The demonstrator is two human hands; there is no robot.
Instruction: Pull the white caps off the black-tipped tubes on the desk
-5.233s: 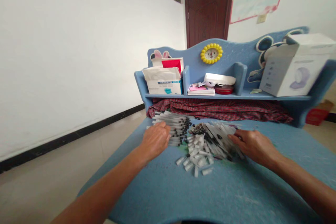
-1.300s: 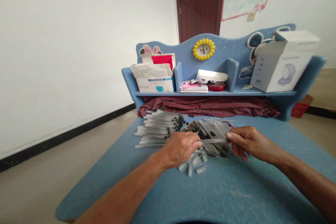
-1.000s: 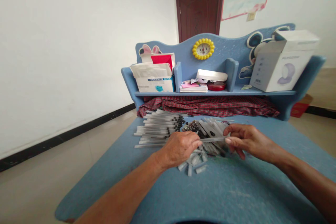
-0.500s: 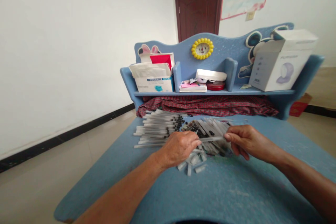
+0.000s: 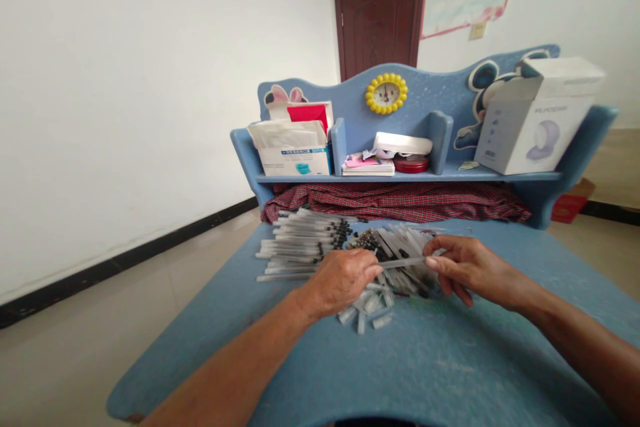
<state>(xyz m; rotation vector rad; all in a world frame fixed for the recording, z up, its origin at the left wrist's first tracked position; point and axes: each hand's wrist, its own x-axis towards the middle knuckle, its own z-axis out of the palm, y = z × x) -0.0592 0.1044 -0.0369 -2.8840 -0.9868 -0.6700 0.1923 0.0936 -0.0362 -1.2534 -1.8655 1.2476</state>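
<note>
Both my hands hold one clear pen tube [image 5: 403,263] level between them, just above the blue desk [image 5: 425,367]. My left hand [image 5: 345,279] is closed round the tube's left end. My right hand [image 5: 465,263] pinches its right end between thumb and fingers. Under the tube lies a loose heap of clear tubes [image 5: 407,250] with dark tips. A neat stack of tubes with black ends [image 5: 300,247] lies to the left of my left hand. Several short clear caps [image 5: 367,312] are scattered in front of my left hand.
A blue shelf [image 5: 410,177] stands at the desk's back, with a red checked cloth [image 5: 400,201] beneath it. It carries a mask box [image 5: 295,159], papers, a red tin [image 5: 412,164], a white carton [image 5: 535,121] and a yellow clock [image 5: 386,93]. The desk's left edge drops to the floor.
About five seconds ago my hands lay apart on the two piles; they have since come together on one tube. Over the last second they barely moved, the right hand shifting its grip slightly.
</note>
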